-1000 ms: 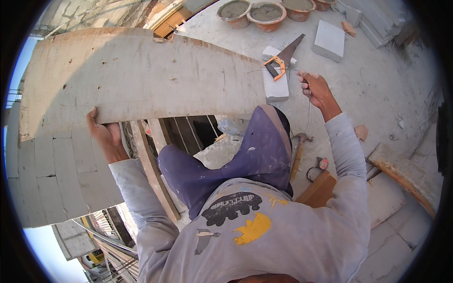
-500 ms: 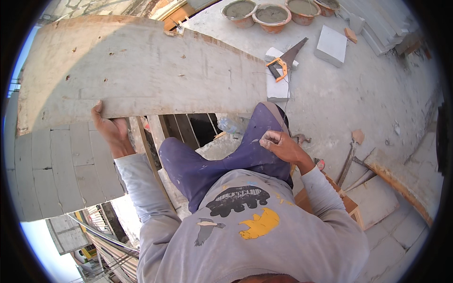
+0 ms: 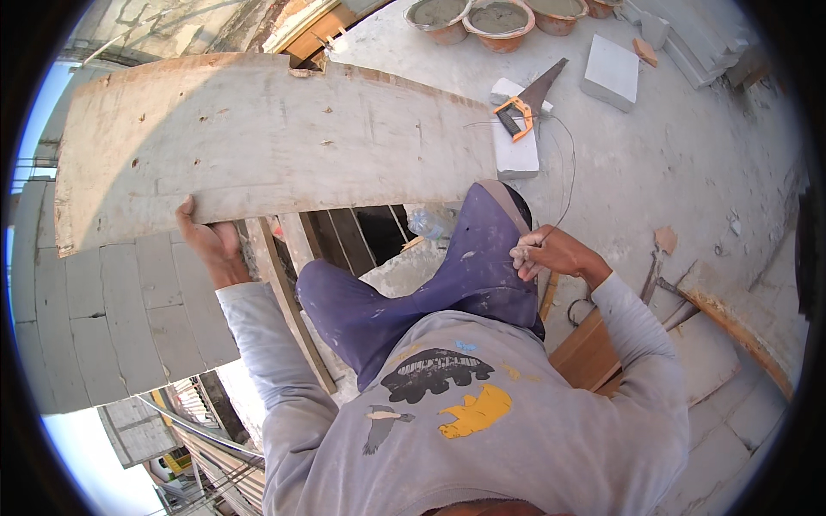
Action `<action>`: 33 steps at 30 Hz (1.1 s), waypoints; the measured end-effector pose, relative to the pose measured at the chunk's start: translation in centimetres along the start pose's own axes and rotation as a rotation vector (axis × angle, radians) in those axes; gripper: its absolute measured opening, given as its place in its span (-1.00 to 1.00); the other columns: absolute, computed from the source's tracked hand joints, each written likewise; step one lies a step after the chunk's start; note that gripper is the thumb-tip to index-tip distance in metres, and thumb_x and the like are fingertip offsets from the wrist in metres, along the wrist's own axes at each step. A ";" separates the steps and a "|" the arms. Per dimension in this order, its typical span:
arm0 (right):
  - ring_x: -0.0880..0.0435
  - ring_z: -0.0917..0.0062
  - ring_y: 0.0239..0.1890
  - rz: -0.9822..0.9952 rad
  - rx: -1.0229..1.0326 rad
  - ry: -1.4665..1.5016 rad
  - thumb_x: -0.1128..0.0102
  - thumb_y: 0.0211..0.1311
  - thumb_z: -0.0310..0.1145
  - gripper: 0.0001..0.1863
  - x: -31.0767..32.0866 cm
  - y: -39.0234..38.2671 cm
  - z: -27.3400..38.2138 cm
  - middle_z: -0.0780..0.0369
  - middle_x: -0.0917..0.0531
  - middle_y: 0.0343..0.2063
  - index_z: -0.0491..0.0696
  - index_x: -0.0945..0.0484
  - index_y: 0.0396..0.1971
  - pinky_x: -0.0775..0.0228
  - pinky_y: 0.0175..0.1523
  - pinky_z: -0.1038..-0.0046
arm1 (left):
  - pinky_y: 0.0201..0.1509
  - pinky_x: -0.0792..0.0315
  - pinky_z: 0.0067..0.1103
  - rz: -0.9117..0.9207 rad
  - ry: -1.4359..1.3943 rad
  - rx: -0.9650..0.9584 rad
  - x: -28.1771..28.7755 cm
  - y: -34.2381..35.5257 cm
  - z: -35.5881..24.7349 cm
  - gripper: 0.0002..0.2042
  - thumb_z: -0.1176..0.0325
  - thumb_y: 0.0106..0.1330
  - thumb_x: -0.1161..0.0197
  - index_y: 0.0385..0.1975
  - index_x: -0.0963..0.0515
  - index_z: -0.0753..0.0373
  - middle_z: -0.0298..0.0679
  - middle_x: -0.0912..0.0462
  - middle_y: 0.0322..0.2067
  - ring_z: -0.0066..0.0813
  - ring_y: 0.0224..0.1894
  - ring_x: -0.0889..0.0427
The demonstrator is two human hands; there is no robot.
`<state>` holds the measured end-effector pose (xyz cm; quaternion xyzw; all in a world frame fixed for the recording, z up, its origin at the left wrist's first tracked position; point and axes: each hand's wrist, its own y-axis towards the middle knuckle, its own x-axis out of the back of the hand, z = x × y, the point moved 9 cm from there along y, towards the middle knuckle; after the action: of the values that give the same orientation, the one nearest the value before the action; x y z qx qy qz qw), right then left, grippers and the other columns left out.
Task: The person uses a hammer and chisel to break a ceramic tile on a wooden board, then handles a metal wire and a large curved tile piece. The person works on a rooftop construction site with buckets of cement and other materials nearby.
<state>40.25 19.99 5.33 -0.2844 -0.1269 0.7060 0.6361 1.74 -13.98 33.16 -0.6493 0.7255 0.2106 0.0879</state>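
My left hand (image 3: 209,242) grips the lower edge of a long, pale wooden board (image 3: 267,142) that lies across the top of a block wall (image 3: 112,318). My right hand (image 3: 546,252) is drawn in close to my bent knee in purple trousers (image 3: 447,284), fingers pinched on a thin string (image 3: 568,168) that runs away toward a white block (image 3: 514,142). A handsaw with an orange handle (image 3: 527,107) rests on that block.
Pans of grey mortar (image 3: 469,17) stand at the far edge of the concrete floor (image 3: 680,155). Another white block (image 3: 611,73) lies to their right. A hammer (image 3: 651,271), wood offcuts (image 3: 594,348) and a plank (image 3: 740,318) lie at my right. Below the wall is a drop to the street.
My right hand pulled back from the white block with the saw to my knee, bringing the string with it. My left hand stayed on the board's edge.
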 end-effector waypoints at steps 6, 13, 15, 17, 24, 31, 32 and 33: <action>-0.72 0.56 -0.31 -0.586 0.337 0.095 -0.24 0.33 -0.37 -0.79 13.5 8.0 4.1 0.21 -0.71 -0.36 -0.22 -0.64 -0.18 -0.58 -0.06 0.51 | 0.42 -0.31 -0.24 -0.039 0.017 0.000 0.1 0.7 0.3 -0.48 0.33 0.29 -0.13 0.21 -0.31 0.46 -0.03 -0.46 0.19 -0.14 0.28 -0.42; -0.76 0.34 -0.26 -0.738 0.312 -0.350 -0.17 0.33 -0.37 -0.80 16.3 18.7 2.9 0.05 -0.74 -0.30 -0.15 -0.66 -0.18 -0.55 -0.08 0.37 | 0.43 -0.29 -0.21 -0.024 0.030 0.002 1.1 0.5 -0.7 -0.46 0.33 0.27 -0.15 0.22 -0.30 0.45 -0.04 -0.43 0.21 -0.14 0.30 -0.39; -0.74 0.20 -0.21 -0.761 0.361 -0.550 -0.17 0.31 -0.36 -0.81 16.2 20.4 3.3 0.00 -0.73 -0.29 -0.12 -0.66 -0.21 -0.54 -0.04 0.30 | 0.44 -0.28 -0.21 0.010 0.028 0.001 0.9 0.1 -1.3 -0.47 0.32 0.27 -0.15 0.21 -0.31 0.44 -0.04 -0.44 0.20 -0.15 0.29 -0.40; -0.70 0.13 -0.16 -0.836 0.488 -0.727 -0.18 0.30 -0.33 -0.82 16.4 21.4 4.0 -0.02 -0.72 -0.27 -0.11 -0.65 -0.25 -0.52 0.00 0.25 | 0.44 -0.28 -0.22 -0.001 0.034 -0.007 1.2 0.1 -1.5 -0.49 0.32 0.28 -0.15 0.20 -0.32 0.43 -0.05 -0.44 0.20 -0.16 0.28 -0.40; -0.76 0.26 -0.29 -0.797 0.399 -0.211 -0.26 0.24 -0.35 -0.86 17.8 23.8 2.5 0.11 -0.76 -0.38 -0.08 -0.66 -0.29 -0.57 -0.13 0.32 | 0.44 -0.28 -0.24 -0.050 0.053 -0.024 1.2 -1.0 -2.4 -0.51 0.32 0.31 -0.12 0.20 -0.31 0.43 -0.05 -0.45 0.19 -0.18 0.28 -0.41; -0.76 0.29 -0.27 -0.861 0.318 -0.375 -0.28 0.25 -0.35 -0.85 18.8 23.9 1.9 0.12 -0.76 -0.34 -0.08 -0.69 -0.25 -0.58 -0.10 0.36 | 0.45 -0.26 -0.22 -0.044 0.078 -0.037 0.3 -1.4 -2.5 -0.46 0.33 0.32 -0.10 0.27 -0.26 0.44 -0.02 -0.42 0.24 -0.15 0.33 -0.37; -0.76 0.28 -0.25 -0.886 0.324 -0.409 -0.28 0.25 -0.35 -0.84 18.7 23.7 2.1 0.10 -0.76 -0.32 -0.07 -0.69 -0.25 -0.57 -0.08 0.35 | 0.45 -0.26 -0.21 -0.042 0.078 -0.038 0.3 -1.5 -2.5 -0.45 0.33 0.32 -0.10 0.28 -0.25 0.43 -0.02 -0.41 0.25 -0.15 0.33 -0.37; -0.76 0.27 -0.22 -0.913 0.330 -0.443 -0.28 0.25 -0.35 -0.84 18.8 23.4 2.4 0.09 -0.76 -0.30 -0.07 -0.69 -0.24 -0.57 -0.06 0.33 | 0.45 -0.25 -0.21 -0.038 0.077 -0.039 0.3 -1.6 -2.6 -0.45 0.32 0.32 -0.10 0.28 -0.25 0.43 -0.02 -0.41 0.25 -0.14 0.33 -0.37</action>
<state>19.02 34.92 -9.91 0.0593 -0.2563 0.4111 0.8728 3.63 -15.40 35.05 -0.6723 0.7115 0.1979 0.0512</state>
